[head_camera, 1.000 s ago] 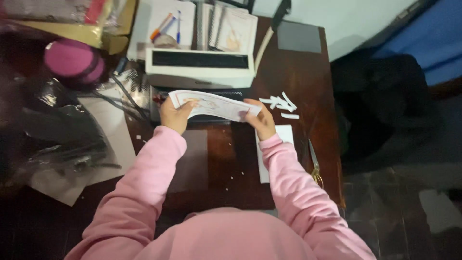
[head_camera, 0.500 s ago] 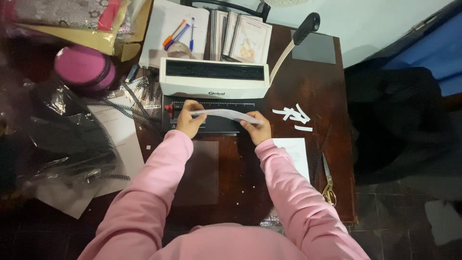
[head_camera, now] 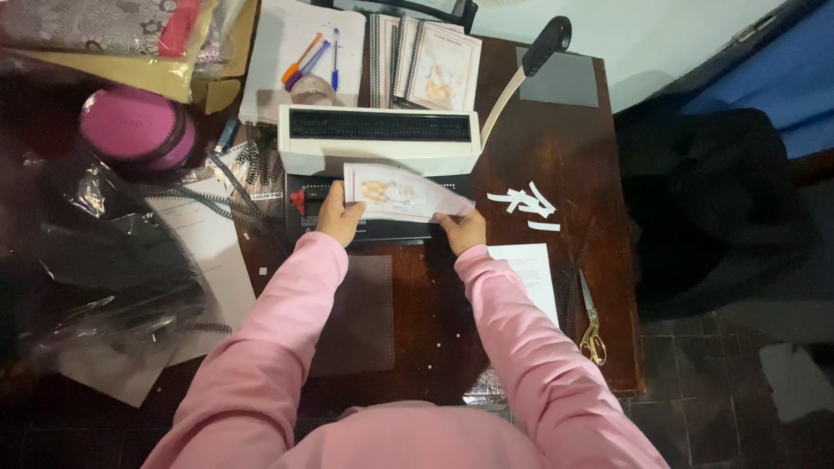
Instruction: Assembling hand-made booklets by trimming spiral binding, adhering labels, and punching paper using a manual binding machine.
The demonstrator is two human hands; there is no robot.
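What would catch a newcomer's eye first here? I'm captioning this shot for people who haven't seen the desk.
First, the pink sleeves reaching up the middle, with the left hand and right hand holding an illustrated sheet at the white binding machine. Next, the round pink container at upper left. Then the white paper strips and gold-handled scissors on the dark wooden table at right.

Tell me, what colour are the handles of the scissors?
Gold handles on the scissors, seen in the head view.

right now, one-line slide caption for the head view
Both hands, left and right, hold a printed sheet at a binding machine.
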